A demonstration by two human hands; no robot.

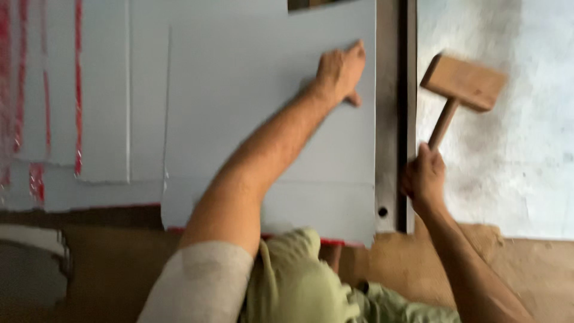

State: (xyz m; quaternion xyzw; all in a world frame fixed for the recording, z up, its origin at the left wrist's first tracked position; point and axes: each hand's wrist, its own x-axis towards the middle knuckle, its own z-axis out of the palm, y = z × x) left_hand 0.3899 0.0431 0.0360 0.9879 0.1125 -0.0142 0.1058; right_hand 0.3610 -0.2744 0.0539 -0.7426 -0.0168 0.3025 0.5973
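Observation:
My left hand (341,70) presses flat on a large grey metal sheet (239,90), near its right edge, fingers together. My right hand (423,178) grips the handle of a wooden mallet (463,82), whose block head is raised over the pale floor, to the right of the sheet's edge. A dark metal bar (394,119) runs along the sheet's right edge, between my two hands. The picture is motion-blurred.
More grey sheets (101,90) with red-streaked edges lie stacked to the left. The pale, dusty concrete floor (526,149) lies to the right. A brown surface (119,263) shows along the near side. My green clothing (299,287) fills the bottom centre.

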